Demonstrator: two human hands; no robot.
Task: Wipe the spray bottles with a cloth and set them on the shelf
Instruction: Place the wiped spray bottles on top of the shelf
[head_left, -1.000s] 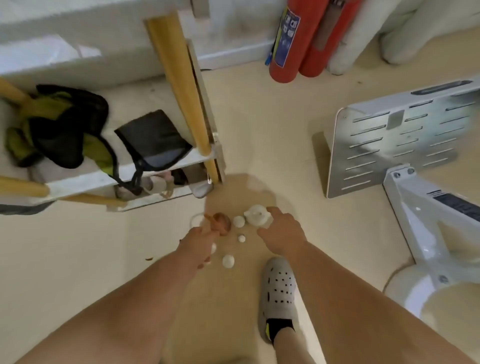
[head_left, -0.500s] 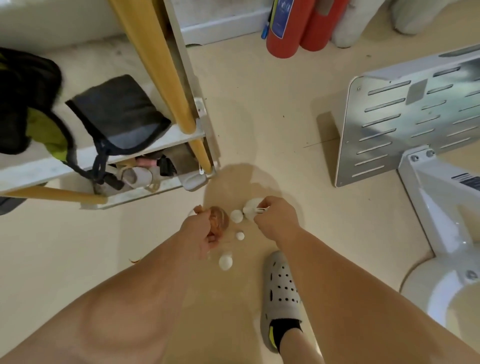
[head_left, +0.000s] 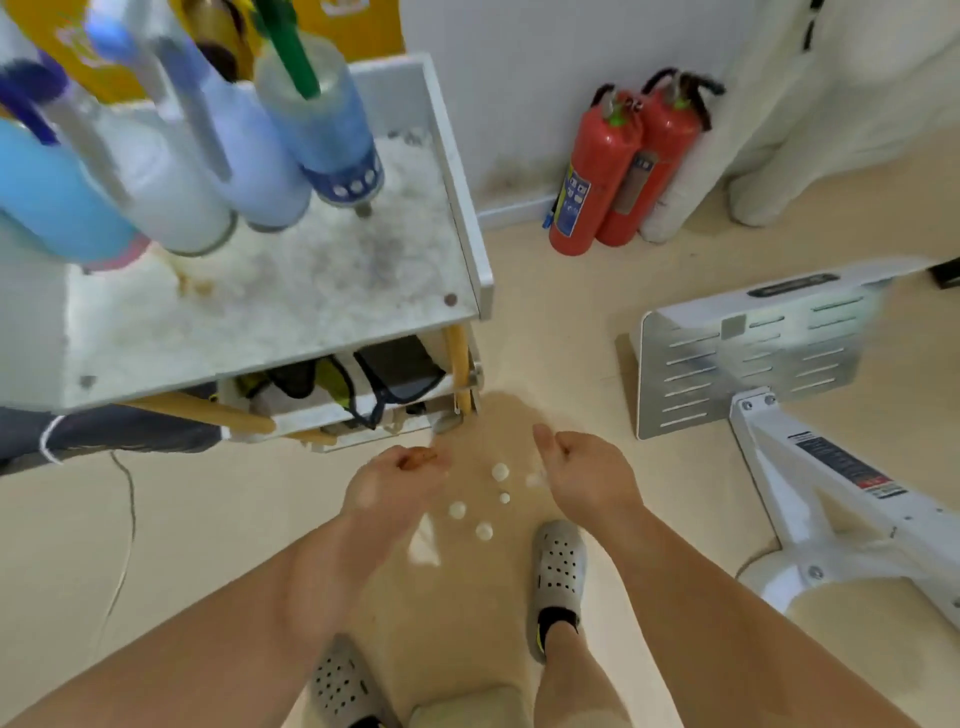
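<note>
White shelf (head_left: 311, 312), blurred blue and white spray bottles (head_left: 249, 150) standing

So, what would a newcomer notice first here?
The spray bottles on the white shelf, upper left, and two red fire extinguishers against the wall. Lower centre, the left hand, holding an orange-brown thing, and the right hand hang above white round pieces on the floor.

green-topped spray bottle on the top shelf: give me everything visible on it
The green-topped spray bottle has a clear, plastic-looking body, bluish inside, a dark blue band with white dots round its base, and a green neck cut off by the frame edge. It stands on its base on the speckled top tray of the shelf, rightmost in the row, close beside a pale blue bottle. Blur hides any label. No hand touches it.
</note>
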